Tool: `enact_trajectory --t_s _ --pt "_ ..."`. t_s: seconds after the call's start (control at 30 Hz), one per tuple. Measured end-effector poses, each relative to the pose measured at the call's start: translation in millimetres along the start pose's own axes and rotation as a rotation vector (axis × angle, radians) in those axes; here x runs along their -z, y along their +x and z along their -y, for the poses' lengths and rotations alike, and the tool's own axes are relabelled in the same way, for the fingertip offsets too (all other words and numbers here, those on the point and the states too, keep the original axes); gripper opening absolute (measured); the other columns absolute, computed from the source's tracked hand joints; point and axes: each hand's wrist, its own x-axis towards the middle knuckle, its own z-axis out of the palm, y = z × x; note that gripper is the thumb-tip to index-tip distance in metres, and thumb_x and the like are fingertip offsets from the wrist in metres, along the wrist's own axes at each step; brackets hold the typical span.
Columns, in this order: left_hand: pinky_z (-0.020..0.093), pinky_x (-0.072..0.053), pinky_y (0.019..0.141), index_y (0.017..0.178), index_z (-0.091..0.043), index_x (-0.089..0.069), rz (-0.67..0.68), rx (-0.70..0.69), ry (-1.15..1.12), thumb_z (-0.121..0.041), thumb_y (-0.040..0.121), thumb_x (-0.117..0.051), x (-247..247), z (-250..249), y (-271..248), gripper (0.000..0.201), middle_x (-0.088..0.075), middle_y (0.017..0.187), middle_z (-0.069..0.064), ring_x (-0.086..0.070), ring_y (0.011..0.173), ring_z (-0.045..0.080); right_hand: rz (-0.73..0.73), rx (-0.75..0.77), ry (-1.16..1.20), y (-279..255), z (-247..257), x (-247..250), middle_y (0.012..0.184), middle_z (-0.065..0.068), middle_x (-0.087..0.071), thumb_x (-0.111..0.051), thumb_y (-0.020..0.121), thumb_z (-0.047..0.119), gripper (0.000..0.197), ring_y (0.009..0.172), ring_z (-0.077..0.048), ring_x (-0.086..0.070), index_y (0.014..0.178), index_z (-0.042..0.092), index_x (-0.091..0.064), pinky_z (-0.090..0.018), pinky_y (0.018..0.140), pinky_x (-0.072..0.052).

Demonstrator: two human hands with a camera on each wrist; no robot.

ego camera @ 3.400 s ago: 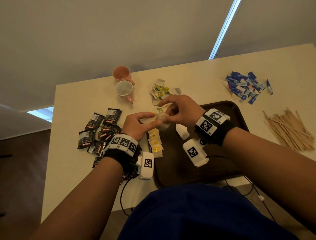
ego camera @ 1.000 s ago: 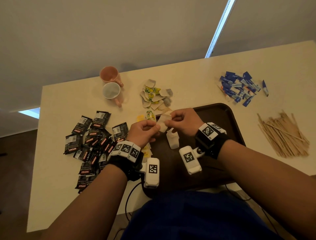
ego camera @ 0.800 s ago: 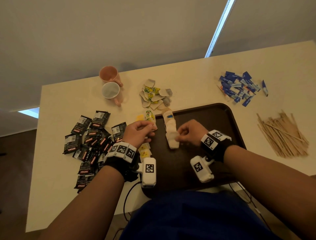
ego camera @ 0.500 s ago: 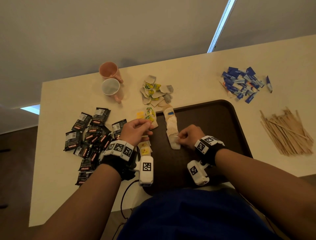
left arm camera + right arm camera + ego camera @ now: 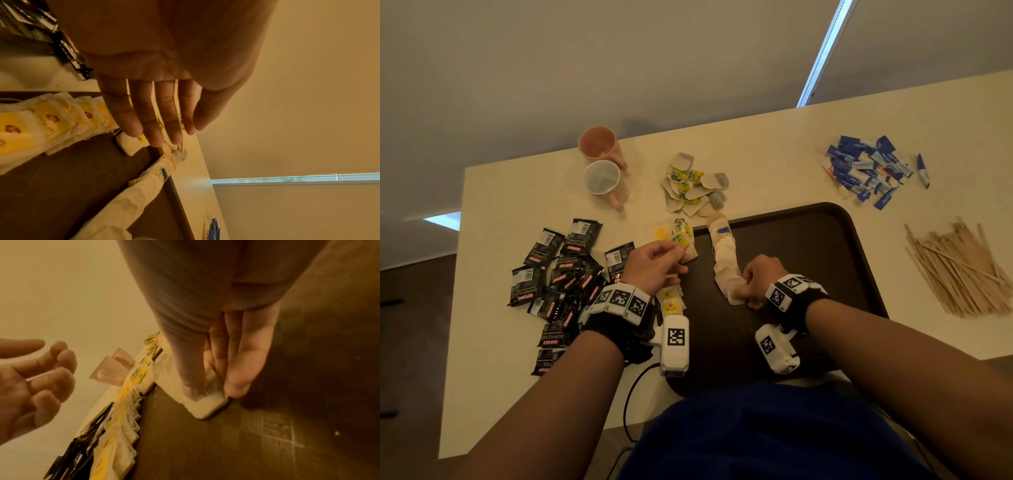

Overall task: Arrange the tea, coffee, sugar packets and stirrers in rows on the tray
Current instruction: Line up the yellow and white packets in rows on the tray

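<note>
A dark brown tray (image 5: 808, 260) carries two rows of tea bags. The yellow-tagged row (image 5: 47, 118) runs along its left edge. Beside it lies a row of plain white tea bags (image 5: 724, 253). My right hand (image 5: 743, 291) pinches the nearest white tea bag (image 5: 205, 402) between thumb and fingers and holds it down on the tray at the row's near end. My left hand (image 5: 674, 253) hovers over the far end of the yellow-tagged row, its fingers (image 5: 158, 129) relaxed and holding nothing.
Black coffee packets (image 5: 565, 274) lie heaped left of the tray. Loose tea bags (image 5: 688, 188) sit beyond its far left corner, with two cups (image 5: 602, 178) further left. Blue sugar packets (image 5: 866, 171) and wooden stirrers (image 5: 959, 270) lie to the right.
Both hands held a white tea bag above the tray. The right hand has brought it down to the near end of the white row; the left let go and moved over the yellow-tagged row.
</note>
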Motion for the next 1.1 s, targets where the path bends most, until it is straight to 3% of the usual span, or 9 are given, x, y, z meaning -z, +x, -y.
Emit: enact_trajectory --t_s 0.27,0.37,0.5,0.6,0.73,0.83,1.0,1.1 --pt "0.032 -0.055 0.068 0.101 -0.018 -0.07 0.002 0.005 0.006 -0.019 0.094 -0.064 0 -3 4 0.009 -0.076 0.097 0.004 -0.071 0.082 0.016 -0.025 0.037 -0.068 0 7 2 0.082 -0.006 -0.075 -0.075 0.081 0.037 0.031 0.076 -0.016 -0.073 0.093 0.009 -0.068 -0.033 0.082 -0.059" --pt "0.032 -0.055 0.069 0.102 -0.017 -0.07 0.006 0.004 0.01 -0.019 0.095 -0.064 0 -4 6 0.01 -0.076 0.097 0.004 -0.071 0.083 0.016 -0.021 0.072 -0.112 -5 8 22 0.084 -0.003 -0.073 -0.076 0.08 0.039 0.029 0.078 -0.015 -0.07 0.09 0.012 -0.07 -0.029 0.077 -0.058" --pt "0.032 -0.056 0.07 0.1 -0.016 -0.07 0.02 0.013 -0.013 -0.018 0.096 -0.062 -1 -7 12 0.009 -0.075 0.09 0.001 -0.07 0.079 0.015 -0.236 0.209 -0.208 -4 25 77 0.091 0.003 -0.066 -0.071 0.085 0.034 0.02 0.082 -0.01 -0.06 0.094 0.017 -0.069 -0.019 0.062 -0.044" --pt "0.031 -0.055 0.068 0.096 -0.016 -0.07 0.024 0.015 -0.036 -0.017 0.096 -0.063 -5 -9 16 0.007 -0.074 0.09 0.002 -0.068 0.077 0.015 -0.381 0.368 -0.387 17 50 110 0.096 0.0 -0.067 -0.069 0.087 0.029 0.019 0.084 -0.013 -0.059 0.098 0.015 -0.069 -0.023 0.071 -0.046" --pt "0.03 -0.055 0.067 0.094 -0.016 -0.071 0.008 0.013 -0.057 -0.015 0.095 -0.064 -9 -14 22 0.007 -0.075 0.087 0.001 -0.068 0.073 0.014 -0.344 0.463 -0.664 54 84 126 0.113 -0.006 -0.063 -0.066 0.089 0.031 0.033 0.102 -0.024 -0.058 0.117 0.016 -0.061 -0.035 0.089 -0.048" --pt "0.03 -0.055 0.066 0.095 -0.014 -0.071 -0.008 0.016 -0.072 -0.015 0.095 -0.063 -9 -17 27 0.008 -0.075 0.087 0.002 -0.069 0.074 0.015 -0.285 0.473 -0.764 80 102 123 0.125 -0.01 -0.053 -0.066 0.086 0.039 0.055 0.114 -0.032 -0.053 0.134 0.018 -0.047 -0.038 0.092 -0.045" --pt "0.032 -0.054 0.067 0.094 -0.013 -0.07 -0.03 0.026 -0.096 -0.013 0.095 -0.062 -7 -20 35 0.008 -0.075 0.082 0.001 -0.067 0.073 0.017 -0.198 0.434 -0.835 109 117 111 0.127 -0.012 -0.039 -0.075 0.077 0.048 0.081 0.11 -0.037 -0.052 0.142 0.028 -0.031 -0.044 0.087 -0.05" --pt "0.034 -0.054 0.068 0.094 -0.012 -0.07 -0.031 0.038 -0.109 -0.013 0.096 -0.062 -5 -21 39 0.008 -0.075 0.083 0.002 -0.067 0.074 0.018 -0.163 0.422 -0.875 113 126 107 0.127 -0.013 -0.039 -0.077 0.074 0.048 0.082 0.104 -0.039 -0.056 0.141 0.027 -0.036 -0.044 0.086 -0.053"
